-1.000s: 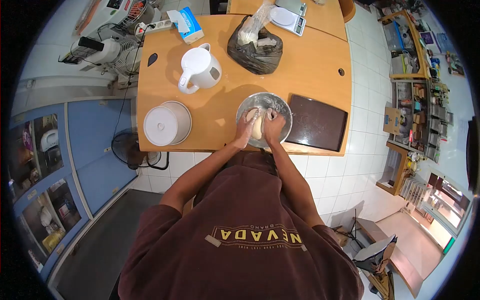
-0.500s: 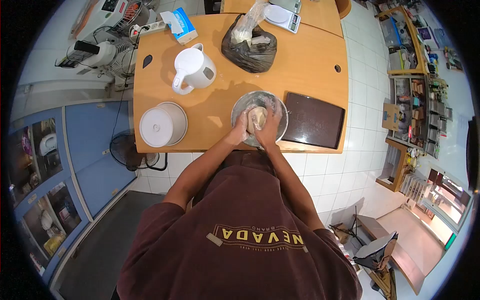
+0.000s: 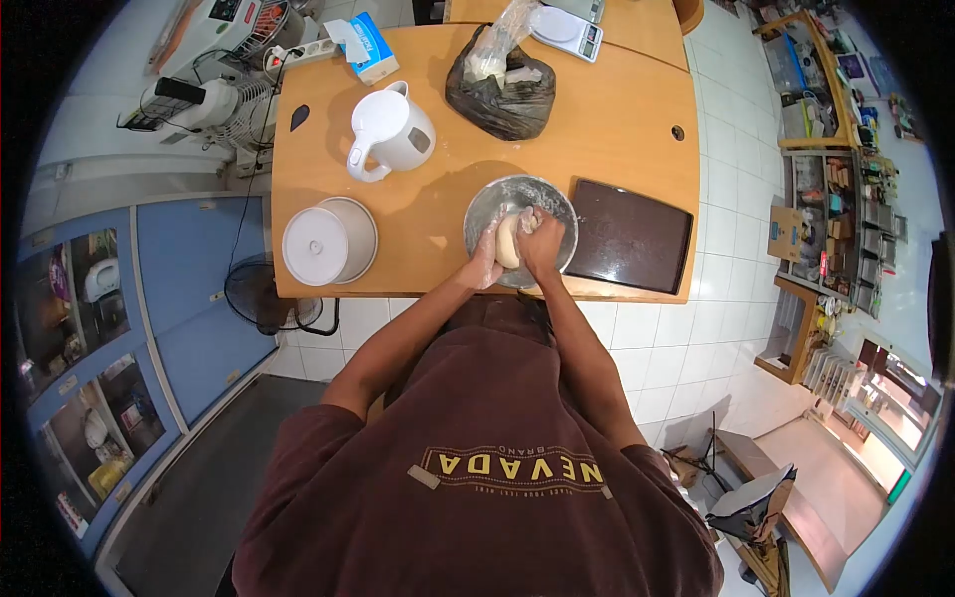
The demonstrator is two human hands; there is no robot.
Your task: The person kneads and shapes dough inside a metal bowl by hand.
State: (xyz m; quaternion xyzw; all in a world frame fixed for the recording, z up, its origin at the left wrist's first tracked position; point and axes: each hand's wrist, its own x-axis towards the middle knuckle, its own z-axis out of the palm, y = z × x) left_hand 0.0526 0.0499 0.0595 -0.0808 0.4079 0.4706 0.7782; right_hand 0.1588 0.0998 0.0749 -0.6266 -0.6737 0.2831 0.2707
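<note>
A pale lump of dough (image 3: 507,245) sits in a metal mixing bowl (image 3: 485,204) at the table's front edge. My left hand (image 3: 484,263), dusted with flour, cups the dough from its left side. Curled into a fist, my right hand (image 3: 541,241) grips and presses the dough from the right. Flour whitens the bowl's inner wall. The underside of the dough is hidden by my hands.
A dark baking tray (image 3: 632,239) lies right of the bowl. Left are a white lidded container (image 3: 328,244) and an electric kettle (image 3: 390,129). Farther back are a black plastic bag (image 3: 507,109), a kitchen scale (image 3: 562,28) and a tissue box (image 3: 373,52).
My right hand has gone from spread fingers over the dough to a closed grip on it. The dough now looks longer and narrower. The view has shifted slightly.
</note>
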